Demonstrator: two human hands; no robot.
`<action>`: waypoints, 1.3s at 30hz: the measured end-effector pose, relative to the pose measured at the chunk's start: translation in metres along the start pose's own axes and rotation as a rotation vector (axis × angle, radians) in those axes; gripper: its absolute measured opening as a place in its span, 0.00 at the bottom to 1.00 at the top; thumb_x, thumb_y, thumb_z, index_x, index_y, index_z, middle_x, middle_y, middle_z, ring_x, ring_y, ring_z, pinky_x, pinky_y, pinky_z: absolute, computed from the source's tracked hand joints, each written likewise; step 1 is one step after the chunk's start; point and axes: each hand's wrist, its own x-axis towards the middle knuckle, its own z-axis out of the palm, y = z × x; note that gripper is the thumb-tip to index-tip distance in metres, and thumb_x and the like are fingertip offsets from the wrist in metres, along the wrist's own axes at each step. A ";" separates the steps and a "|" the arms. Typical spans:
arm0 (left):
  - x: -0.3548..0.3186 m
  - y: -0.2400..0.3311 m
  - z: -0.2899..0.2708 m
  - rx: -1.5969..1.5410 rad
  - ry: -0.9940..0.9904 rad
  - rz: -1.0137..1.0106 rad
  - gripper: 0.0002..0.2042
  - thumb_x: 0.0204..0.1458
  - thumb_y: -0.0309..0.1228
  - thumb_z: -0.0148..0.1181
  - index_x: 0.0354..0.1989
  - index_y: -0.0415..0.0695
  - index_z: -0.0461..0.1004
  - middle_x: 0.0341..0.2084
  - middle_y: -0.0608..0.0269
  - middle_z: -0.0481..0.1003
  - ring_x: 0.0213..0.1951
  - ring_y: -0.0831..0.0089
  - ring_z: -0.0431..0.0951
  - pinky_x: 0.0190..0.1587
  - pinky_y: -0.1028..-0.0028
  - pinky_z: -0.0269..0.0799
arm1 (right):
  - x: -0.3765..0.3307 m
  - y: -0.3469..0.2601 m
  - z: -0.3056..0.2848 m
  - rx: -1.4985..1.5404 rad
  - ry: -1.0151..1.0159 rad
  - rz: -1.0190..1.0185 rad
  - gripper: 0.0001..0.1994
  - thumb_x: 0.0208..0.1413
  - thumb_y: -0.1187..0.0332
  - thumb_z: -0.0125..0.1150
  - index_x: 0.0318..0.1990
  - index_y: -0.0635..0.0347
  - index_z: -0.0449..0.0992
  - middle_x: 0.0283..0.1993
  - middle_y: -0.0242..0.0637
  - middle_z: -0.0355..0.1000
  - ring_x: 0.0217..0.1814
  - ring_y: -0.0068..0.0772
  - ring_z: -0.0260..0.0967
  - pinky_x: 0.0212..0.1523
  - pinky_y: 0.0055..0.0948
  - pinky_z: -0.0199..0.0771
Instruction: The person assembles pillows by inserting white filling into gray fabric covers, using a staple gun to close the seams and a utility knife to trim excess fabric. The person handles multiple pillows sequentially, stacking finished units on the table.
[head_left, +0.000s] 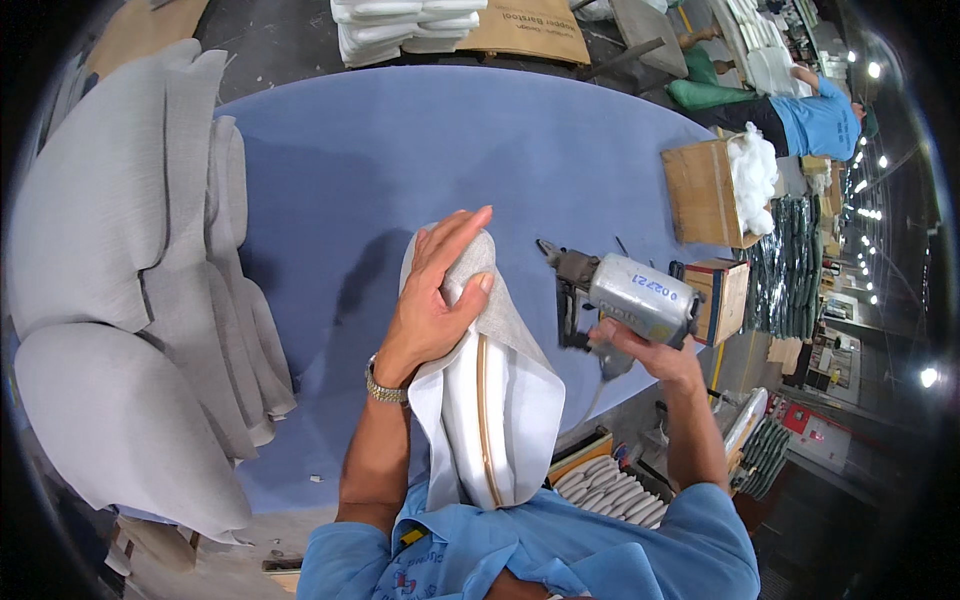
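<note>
A padded panel [460, 415] stands on edge against my body, its white padding split by a thin brown strip. A light grey fabric cover [515, 335] wraps its far end, with the loose edges flared apart nearer me. My left hand [440, 300] lies on the covered far end, fingers stretched and thumb apart. To the right, my right hand [650, 355] grips a silver air staple gun [640, 297] by its handle. The gun is held over the table, apart from the panel, its nose pointing left and away.
Grey covered panels [110, 230] are piled on the left of the blue-topped table [330, 120]. At the right edge stand a cardboard box [700, 190] with white stuffing and a smaller wooden box [722, 300]. White pieces [405, 25] are stacked beyond. A co-worker [810, 120] is at the far right.
</note>
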 end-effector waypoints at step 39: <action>0.001 -0.022 -0.016 -0.105 -0.010 0.037 0.34 0.55 0.38 0.62 0.73 0.47 0.64 0.67 0.49 0.66 0.73 0.51 0.59 0.75 0.44 0.39 | 0.086 -0.110 0.051 -0.741 -0.521 -0.136 0.35 0.42 0.66 0.72 0.62 0.56 0.69 0.54 0.46 0.77 0.54 0.56 0.77 0.54 0.45 0.78</action>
